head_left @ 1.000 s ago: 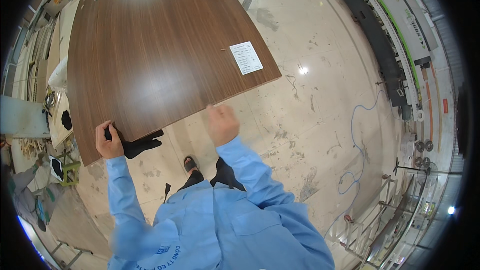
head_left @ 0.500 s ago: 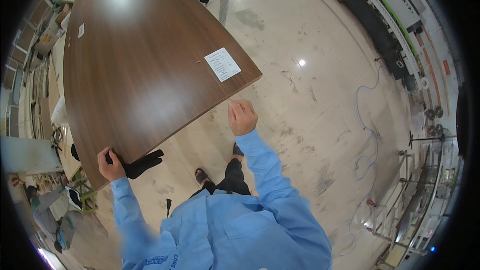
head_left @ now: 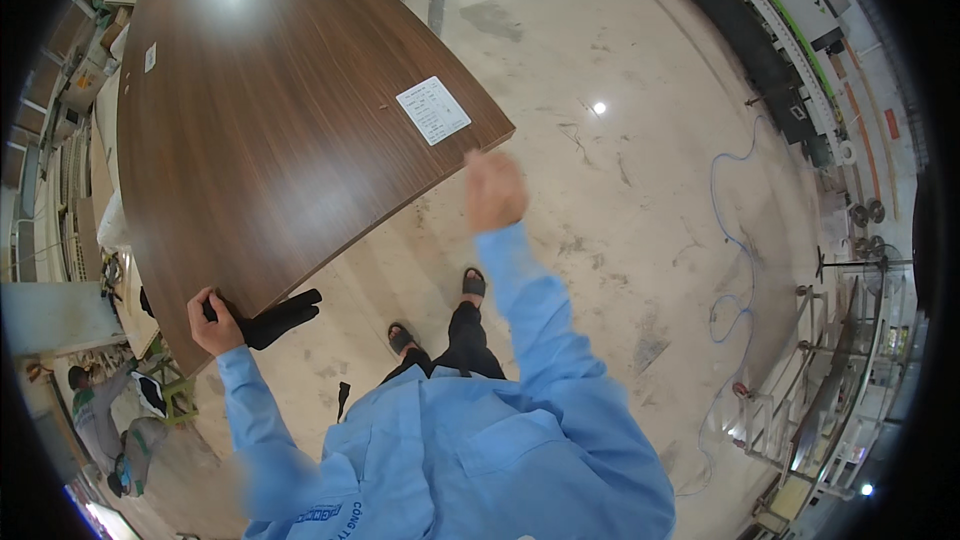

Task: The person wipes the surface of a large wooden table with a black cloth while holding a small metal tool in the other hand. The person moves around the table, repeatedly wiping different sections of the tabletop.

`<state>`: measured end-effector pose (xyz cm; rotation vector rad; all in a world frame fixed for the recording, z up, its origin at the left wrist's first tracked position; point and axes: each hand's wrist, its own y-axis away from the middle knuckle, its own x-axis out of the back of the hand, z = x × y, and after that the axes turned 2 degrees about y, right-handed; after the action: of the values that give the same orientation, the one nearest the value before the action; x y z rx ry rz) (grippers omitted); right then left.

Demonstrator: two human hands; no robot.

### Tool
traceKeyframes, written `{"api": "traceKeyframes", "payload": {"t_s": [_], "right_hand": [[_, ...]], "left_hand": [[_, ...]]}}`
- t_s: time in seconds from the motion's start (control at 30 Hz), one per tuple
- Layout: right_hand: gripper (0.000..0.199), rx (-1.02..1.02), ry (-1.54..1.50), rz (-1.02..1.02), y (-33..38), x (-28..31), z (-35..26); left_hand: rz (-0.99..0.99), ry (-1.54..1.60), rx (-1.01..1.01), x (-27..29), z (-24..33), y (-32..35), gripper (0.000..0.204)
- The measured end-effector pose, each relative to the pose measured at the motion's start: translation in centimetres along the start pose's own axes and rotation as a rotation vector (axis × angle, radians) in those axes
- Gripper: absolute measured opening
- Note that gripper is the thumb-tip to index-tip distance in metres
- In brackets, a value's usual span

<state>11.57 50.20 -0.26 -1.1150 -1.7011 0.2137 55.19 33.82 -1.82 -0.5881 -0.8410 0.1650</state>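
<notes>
Nearest the camera, the left hand (head_left: 212,318) clamps the near corner of a large wood-grain panel (head_left: 270,130), fingers clenched around its edge together with a black cloth or glove (head_left: 280,316) that hangs out beneath, probably as padding against the sharp edge. The grip at the corner seems meant to steady the panel's weight. A little farther out, the right hand (head_left: 495,190) is raised just beside the panel's right corner; it is blurred, so I cannot tell whether its fingers touch the edge or are loose. The panel lies flat at about waist height above the pale floor (head_left: 640,190), a white label (head_left: 433,110) stuck near its right edge. Beyond, a blue cable (head_left: 728,230) trails across the floor.
</notes>
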Motion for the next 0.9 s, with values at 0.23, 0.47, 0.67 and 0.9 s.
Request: {"api": "traceKeyframes", "payload": {"t_s": [0.23,0.47,0.67,0.9], "right_hand": [[0.013,0.299,-0.053,-0.172,-0.8,-1.6,5.3],[0.013,0.067,0.133,-0.142,-1.7,0.2,3.8],[0.013,-0.072,-0.364,-0.265,1.8,-2.0,2.4],[0.014,-0.391,-0.244,-0.203,-4.9,-0.1,11.4]], "left_hand": [[0.009,0.003,0.019,0.0,0.5,0.2,0.009],[0.031,-0.001,0.004,0.0,0.7,0.1,0.009],[0.027,0.017,0.053,-0.1,0.4,0.3,0.008],[0.012,-0.001,0.056,-0.1,0.2,0.4,0.009]]}}
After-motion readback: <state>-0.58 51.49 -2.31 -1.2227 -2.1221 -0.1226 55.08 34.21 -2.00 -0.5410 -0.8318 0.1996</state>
